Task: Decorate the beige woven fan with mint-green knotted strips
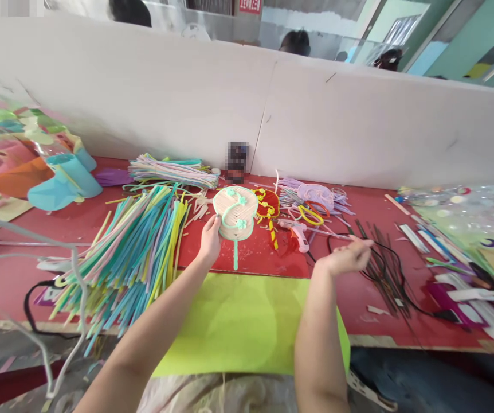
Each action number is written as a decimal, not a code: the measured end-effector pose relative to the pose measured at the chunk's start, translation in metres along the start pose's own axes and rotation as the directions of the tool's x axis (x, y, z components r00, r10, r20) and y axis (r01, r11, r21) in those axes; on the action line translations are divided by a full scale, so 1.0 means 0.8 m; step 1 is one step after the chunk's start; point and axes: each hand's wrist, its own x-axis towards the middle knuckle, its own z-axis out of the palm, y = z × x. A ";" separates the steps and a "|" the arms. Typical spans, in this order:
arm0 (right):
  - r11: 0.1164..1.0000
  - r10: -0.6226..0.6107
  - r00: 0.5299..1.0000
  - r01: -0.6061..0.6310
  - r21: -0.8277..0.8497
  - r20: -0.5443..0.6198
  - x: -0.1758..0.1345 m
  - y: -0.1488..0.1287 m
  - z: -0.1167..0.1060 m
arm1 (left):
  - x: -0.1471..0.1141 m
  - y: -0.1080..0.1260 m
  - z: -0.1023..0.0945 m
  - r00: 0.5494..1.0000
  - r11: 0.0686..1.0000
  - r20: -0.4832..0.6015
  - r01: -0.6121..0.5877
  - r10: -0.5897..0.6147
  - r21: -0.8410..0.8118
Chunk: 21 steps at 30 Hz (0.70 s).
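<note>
My left hand (211, 238) is closed on the left edge of a fan-shaped pipe cleaner craft (235, 215). The craft is held upright, with a pale body, a mint green border, green flowers and a green handle pointing down. My right hand (348, 256) is raised on the right with its fingers bent together; what they hold, if anything, I cannot make out. A thin lilac strip (324, 232) runs toward its fingertips. Left of this hand lies a pink glue gun (298, 234). A red fan with yellow trim (268, 203) lies partly hidden behind the held craft.
Bundled pipe cleaners (130, 252) cover the table's left side, with another bundle (173, 171) behind. Dark rods (384, 264) and a black cord (406, 298) lie on the right. Yellow-green sheeting (238, 321) spreads in front of me. A white partition (178, 97) closes off the back.
</note>
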 end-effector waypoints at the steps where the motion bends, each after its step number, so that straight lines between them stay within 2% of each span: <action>1: 0.998 -0.056 0.992 0.060 -0.025 0.110 -0.011 -0.007 0.002 | 0.002 0.001 -0.001 1.000 1.000 -0.017 -0.001 0.000 -0.016; 2: 0.993 -0.099 0.963 0.112 -0.040 0.252 -0.025 -0.015 0.005 | 0.004 0.002 -0.002 1.000 1.000 -0.026 -0.002 0.001 -0.029; 3: 0.988 -0.122 0.905 0.150 -0.039 0.407 -0.042 -0.023 0.009 | 0.005 0.004 -0.003 1.000 0.999 -0.027 -0.004 0.003 -0.039; 4: 0.986 -0.127 0.812 0.166 -0.017 0.570 -0.060 -0.031 0.012 | 0.006 0.005 -0.004 1.000 0.999 -0.021 -0.006 0.005 -0.047; 5: 0.986 -0.119 0.682 0.168 0.003 0.722 -0.079 -0.038 0.016 | 0.006 0.006 -0.004 1.000 0.999 -0.012 -0.008 0.007 -0.054; 7: 0.988 -0.060 0.367 0.155 0.002 0.928 -0.115 -0.045 0.020 | 0.005 0.009 -0.003 1.000 0.998 0.010 -0.006 0.007 -0.070; 8: 0.988 -0.033 0.201 0.152 0.002 0.979 -0.128 -0.047 0.020 | 0.005 0.011 -0.002 1.000 0.997 0.019 -0.007 0.008 -0.080; 9: 0.987 -0.015 0.069 0.162 0.004 0.998 -0.138 -0.047 0.020 | 0.004 0.012 -0.001 1.000 0.996 0.024 -0.011 0.013 -0.090; 10: 0.985 -0.001 -0.031 0.171 0.006 1.000 -0.143 -0.047 0.019 | 0.004 0.014 -0.001 1.000 0.995 0.026 -0.016 0.018 -0.100; 11: 0.984 0.013 -0.094 0.178 0.004 0.996 -0.142 -0.046 0.017 | 0.005 0.015 0.000 0.999 0.994 0.024 -0.020 0.023 -0.110; 12: 0.983 0.031 -0.125 0.185 -0.007 0.992 -0.135 -0.046 0.013 | 0.005 0.016 -0.001 0.999 0.993 0.020 -0.024 0.027 -0.119; 16: 0.957 0.207 -0.132 0.234 -0.173 0.969 -0.062 -0.046 -0.018 | 0.009 0.019 -0.004 1.000 0.992 -0.006 -0.024 0.024 -0.126; 17: 0.943 0.251 -0.098 0.250 -0.220 0.963 -0.038 -0.045 -0.031 | 0.009 0.018 -0.004 1.000 0.992 -0.007 -0.023 0.022 -0.121; 21: 0.851 0.360 0.122 0.363 -0.379 0.925 0.055 -0.027 -0.097 | 0.003 0.014 -0.002 1.000 0.996 0.017 0.017 -0.016 -0.082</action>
